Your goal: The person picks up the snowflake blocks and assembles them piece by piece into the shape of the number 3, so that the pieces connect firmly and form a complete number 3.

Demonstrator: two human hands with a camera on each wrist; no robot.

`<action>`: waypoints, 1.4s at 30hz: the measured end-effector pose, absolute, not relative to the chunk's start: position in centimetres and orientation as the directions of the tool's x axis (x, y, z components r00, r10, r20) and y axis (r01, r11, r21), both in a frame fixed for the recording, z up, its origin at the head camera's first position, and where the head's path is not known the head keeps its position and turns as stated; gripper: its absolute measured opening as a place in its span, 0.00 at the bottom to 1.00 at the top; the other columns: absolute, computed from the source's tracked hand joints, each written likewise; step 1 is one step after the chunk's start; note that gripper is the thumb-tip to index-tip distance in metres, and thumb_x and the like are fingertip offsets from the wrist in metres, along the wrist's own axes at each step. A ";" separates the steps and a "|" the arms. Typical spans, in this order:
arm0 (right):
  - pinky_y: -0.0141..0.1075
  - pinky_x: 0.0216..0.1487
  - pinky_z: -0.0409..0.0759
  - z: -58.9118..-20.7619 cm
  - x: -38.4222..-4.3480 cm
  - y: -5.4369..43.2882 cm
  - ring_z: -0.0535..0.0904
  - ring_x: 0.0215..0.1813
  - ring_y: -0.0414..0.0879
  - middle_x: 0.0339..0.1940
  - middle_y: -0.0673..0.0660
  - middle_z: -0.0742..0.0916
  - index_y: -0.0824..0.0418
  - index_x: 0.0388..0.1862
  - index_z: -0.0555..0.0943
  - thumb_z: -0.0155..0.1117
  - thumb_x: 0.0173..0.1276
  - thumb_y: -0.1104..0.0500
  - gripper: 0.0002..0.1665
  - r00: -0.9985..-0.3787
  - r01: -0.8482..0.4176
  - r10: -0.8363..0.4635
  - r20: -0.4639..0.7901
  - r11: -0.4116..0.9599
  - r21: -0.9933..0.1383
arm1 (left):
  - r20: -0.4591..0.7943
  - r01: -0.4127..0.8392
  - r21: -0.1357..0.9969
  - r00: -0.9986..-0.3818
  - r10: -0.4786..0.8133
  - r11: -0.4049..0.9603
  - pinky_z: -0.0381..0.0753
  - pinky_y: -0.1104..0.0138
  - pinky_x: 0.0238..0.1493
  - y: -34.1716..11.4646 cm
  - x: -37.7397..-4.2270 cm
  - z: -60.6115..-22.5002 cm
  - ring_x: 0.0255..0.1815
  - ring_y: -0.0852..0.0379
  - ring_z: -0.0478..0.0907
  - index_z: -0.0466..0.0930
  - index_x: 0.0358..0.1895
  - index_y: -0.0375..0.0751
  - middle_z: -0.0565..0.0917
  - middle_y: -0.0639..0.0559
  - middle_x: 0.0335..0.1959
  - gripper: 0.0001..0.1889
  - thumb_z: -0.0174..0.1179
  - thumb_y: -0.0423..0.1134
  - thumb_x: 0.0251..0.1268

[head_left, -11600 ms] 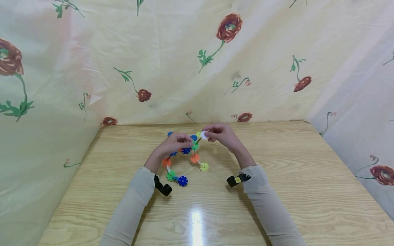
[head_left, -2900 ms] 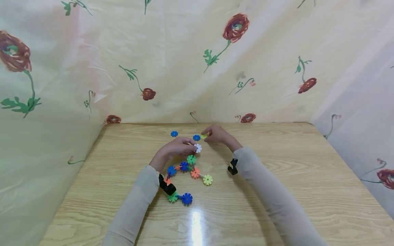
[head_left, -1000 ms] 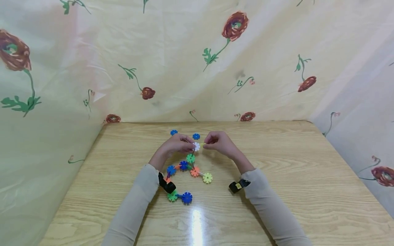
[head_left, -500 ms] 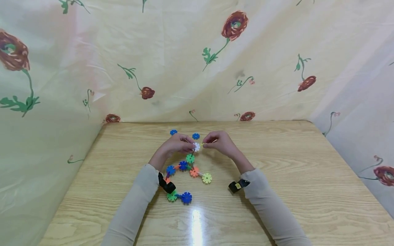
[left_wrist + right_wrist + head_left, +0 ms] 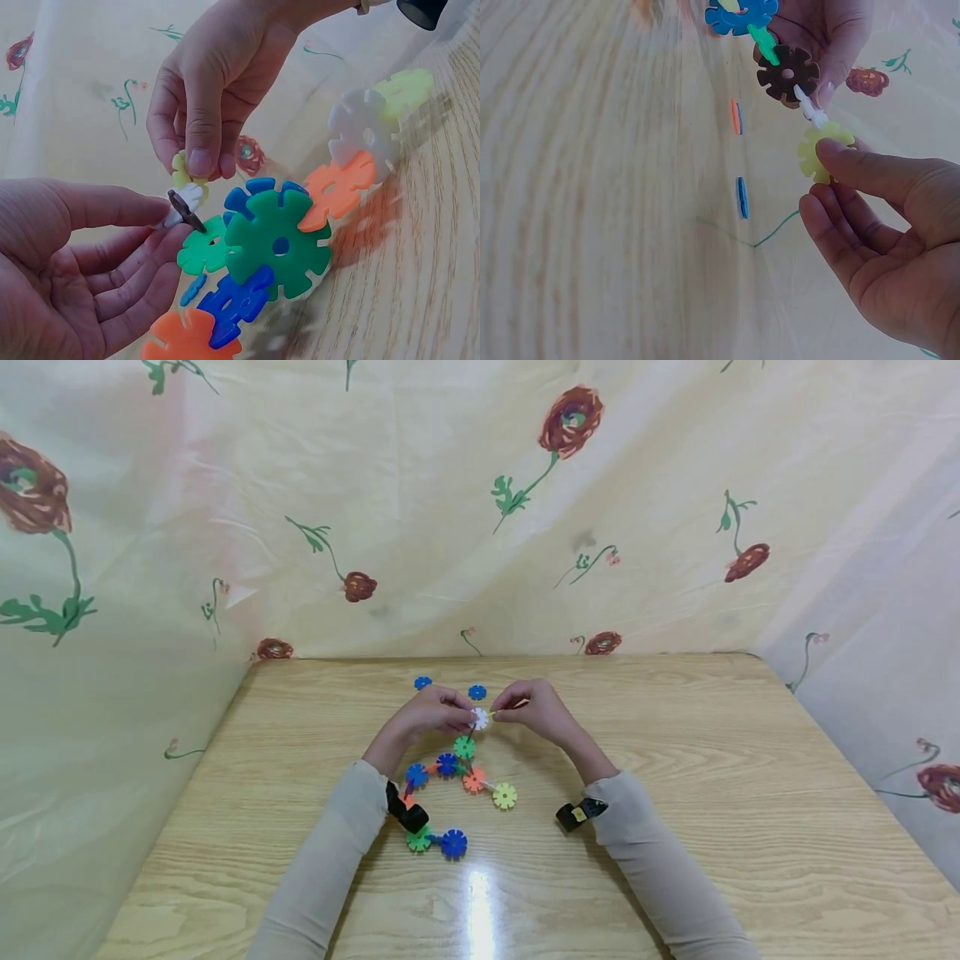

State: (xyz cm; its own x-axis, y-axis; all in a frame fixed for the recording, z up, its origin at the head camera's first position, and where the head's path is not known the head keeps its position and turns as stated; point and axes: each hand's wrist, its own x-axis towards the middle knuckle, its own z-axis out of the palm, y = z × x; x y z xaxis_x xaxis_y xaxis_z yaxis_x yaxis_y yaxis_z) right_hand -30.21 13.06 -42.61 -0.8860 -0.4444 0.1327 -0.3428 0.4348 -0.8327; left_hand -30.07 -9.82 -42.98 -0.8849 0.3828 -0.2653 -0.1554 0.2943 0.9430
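Observation:
My left hand (image 5: 431,710) pinches a white notched snowflake disc (image 5: 479,719) at the top end of a chain of linked discs. A brown disc (image 5: 186,210) joins it edge-on to a green disc (image 5: 464,747). Between thumb and fingers, my right hand (image 5: 534,708) holds a yellow disc (image 5: 823,154), its edge meeting the white disc's rim. The chain runs down through an orange disc (image 5: 474,779) to a pale yellow one (image 5: 505,795). Another branch curves left past dark blue (image 5: 447,765) and blue discs (image 5: 417,775) to a dark blue end disc (image 5: 453,843).
Two loose blue discs, one at the left (image 5: 423,682) and one at the right (image 5: 477,692), lie on the wooden table (image 5: 675,735) behind the hands. A flower-print cloth (image 5: 420,510) hangs beyond the far edge. My left sleeve and wrist camera (image 5: 407,810) partly hide the chain.
Since 2.9 seconds ago, my right hand has lifted the yellow disc off the table and brought it to the white disc. Over the last second it edges left; my left hand stays nearly still.

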 end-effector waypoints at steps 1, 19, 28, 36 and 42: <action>0.33 0.42 0.83 -42.6 -30.2 13.1 0.84 0.39 0.46 0.37 0.62 0.91 0.66 0.37 0.90 0.74 0.65 0.66 0.03 -0.885 -0.345 -0.446 0.134 0.434 -0.832 | -0.265 -0.154 0.943 -0.885 0.382 0.295 0.89 0.55 0.50 -9.8 -30.1 -43.0 0.31 0.59 0.86 0.85 0.47 0.31 0.88 0.47 0.34 0.10 0.66 0.35 0.69; 0.29 0.39 0.81 -42.6 -30.0 12.6 0.85 0.40 0.51 0.38 0.66 0.90 0.71 0.35 0.89 0.72 0.63 0.71 0.02 -0.882 -0.360 -0.447 0.149 0.437 -0.824 | -0.231 -0.125 0.949 -0.900 0.369 0.290 0.88 0.52 0.50 -9.8 -30.0 -43.1 0.28 0.60 0.85 0.85 0.45 0.25 0.88 0.45 0.33 0.09 0.66 0.31 0.67; 0.26 0.38 0.81 -41.4 -29.0 12.0 0.85 0.42 0.63 0.38 0.71 0.89 0.77 0.36 0.87 0.71 0.63 0.74 0.04 -0.879 -0.356 -0.455 0.141 0.429 -0.830 | -0.221 -0.118 0.950 -0.907 0.357 0.289 0.89 0.55 0.47 -9.8 -30.0 -43.1 0.28 0.59 0.85 0.85 0.43 0.26 0.88 0.44 0.35 0.08 0.66 0.30 0.67; 0.26 0.38 0.81 -43.0 -29.8 12.1 0.86 0.41 0.57 0.37 0.68 0.90 0.71 0.35 0.89 0.73 0.63 0.71 0.03 -0.885 -0.364 -0.433 0.171 0.414 -0.834 | -0.231 -0.133 0.949 -0.910 0.344 0.285 0.89 0.55 0.48 -9.7 -30.0 -43.1 0.28 0.59 0.86 0.86 0.42 0.26 0.88 0.43 0.35 0.08 0.67 0.30 0.66; 0.28 0.39 0.83 -43.1 -29.9 12.1 0.86 0.39 0.51 0.36 0.64 0.90 0.68 0.34 0.90 0.75 0.62 0.68 0.03 -0.885 -0.363 -0.435 0.166 0.422 -0.831 | -0.246 -0.150 0.946 -0.909 0.337 0.286 0.89 0.55 0.48 -9.6 -30.0 -43.1 0.29 0.59 0.86 0.86 0.43 0.27 0.88 0.43 0.36 0.08 0.67 0.31 0.66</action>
